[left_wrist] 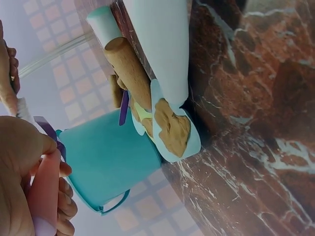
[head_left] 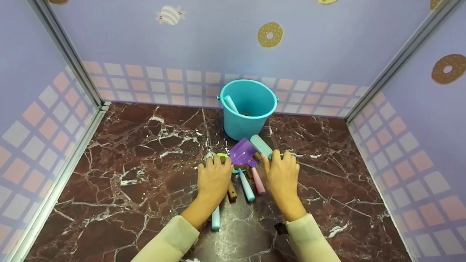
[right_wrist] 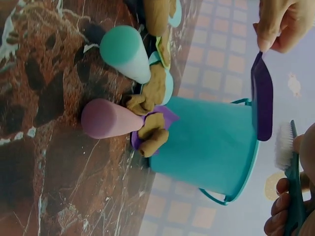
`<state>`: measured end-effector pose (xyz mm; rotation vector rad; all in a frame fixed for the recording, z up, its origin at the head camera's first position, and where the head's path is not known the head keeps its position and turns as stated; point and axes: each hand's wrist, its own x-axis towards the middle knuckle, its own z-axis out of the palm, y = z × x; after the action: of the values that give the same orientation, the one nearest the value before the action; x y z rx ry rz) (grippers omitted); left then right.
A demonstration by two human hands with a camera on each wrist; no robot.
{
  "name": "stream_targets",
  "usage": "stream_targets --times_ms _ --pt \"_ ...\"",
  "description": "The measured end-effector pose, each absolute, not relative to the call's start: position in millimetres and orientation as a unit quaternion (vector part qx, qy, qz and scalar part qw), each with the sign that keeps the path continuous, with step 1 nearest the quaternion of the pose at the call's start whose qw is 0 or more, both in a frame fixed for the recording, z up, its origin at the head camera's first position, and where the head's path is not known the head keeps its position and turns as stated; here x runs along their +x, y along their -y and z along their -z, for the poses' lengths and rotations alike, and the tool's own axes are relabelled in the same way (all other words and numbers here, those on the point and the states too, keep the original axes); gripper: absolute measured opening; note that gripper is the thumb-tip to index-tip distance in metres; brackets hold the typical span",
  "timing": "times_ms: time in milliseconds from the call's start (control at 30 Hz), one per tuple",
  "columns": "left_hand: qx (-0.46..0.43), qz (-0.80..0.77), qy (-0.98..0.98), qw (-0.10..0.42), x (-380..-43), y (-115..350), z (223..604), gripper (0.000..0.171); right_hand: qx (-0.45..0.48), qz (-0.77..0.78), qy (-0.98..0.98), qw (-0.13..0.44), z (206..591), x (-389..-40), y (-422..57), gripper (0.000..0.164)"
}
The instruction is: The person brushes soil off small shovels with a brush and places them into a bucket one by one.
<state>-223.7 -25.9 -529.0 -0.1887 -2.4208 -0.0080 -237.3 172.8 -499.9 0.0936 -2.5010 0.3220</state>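
Observation:
In the head view my left hand point(head_left: 214, 180) is held over several toy shovels, left of centre. Its fingers curl round a pink handle point(left_wrist: 44, 191) whose raised purple shovel blade point(head_left: 242, 151) tilts before the bucket. My right hand point(head_left: 283, 176) grips a teal brush point(right_wrist: 294, 196) with white bristles point(right_wrist: 284, 146); its pale green back point(head_left: 261, 146) shows beside the purple blade. Below lie a second purple shovel with a pink handle point(head_left: 258, 181) and a light blue shovel with a pale handle point(head_left: 247, 187). Tan clay-like lumps point(left_wrist: 171, 129) rest on the blades.
A turquoise bucket point(head_left: 242, 127) stands near the back wall, a pale blue handle point(head_left: 230, 104) leaning inside it. A brown cylindrical piece point(head_left: 232, 191) and another light blue handle point(head_left: 216, 219) lie by my left forearm. Purple panels with metal-edged corners enclose the marbled floor point(head_left: 153, 189).

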Motion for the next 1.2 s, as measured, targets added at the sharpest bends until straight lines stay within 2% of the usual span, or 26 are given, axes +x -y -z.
stream_targets --times_ms 67,133,400,667,933,1200 --pt "-0.071 0.016 0.940 0.334 -225 28 529 0.027 0.044 -0.129 0.942 0.306 499 -234 -173 0.043" --pt "-0.068 0.048 0.953 0.291 -226 32 527 0.027 0.056 -0.141 0.940 0.306 498 -231 -172 0.042" --pt "-0.034 0.384 0.922 0.029 -228 42 517 0.025 0.099 -0.170 0.926 0.323 498 -223 -166 0.042" --pt "-0.005 0.703 0.681 -0.207 -227 40 518 0.036 0.131 -0.163 0.927 0.313 501 -216 -154 0.040" --pt "-0.017 0.786 0.547 -0.289 -222 40 509 0.034 0.163 -0.157 0.925 0.304 504 -210 -143 0.041" --pt "-0.057 0.786 0.540 -0.295 -217 40 513 0.032 0.151 -0.178 0.921 0.311 500 -222 -155 0.040"
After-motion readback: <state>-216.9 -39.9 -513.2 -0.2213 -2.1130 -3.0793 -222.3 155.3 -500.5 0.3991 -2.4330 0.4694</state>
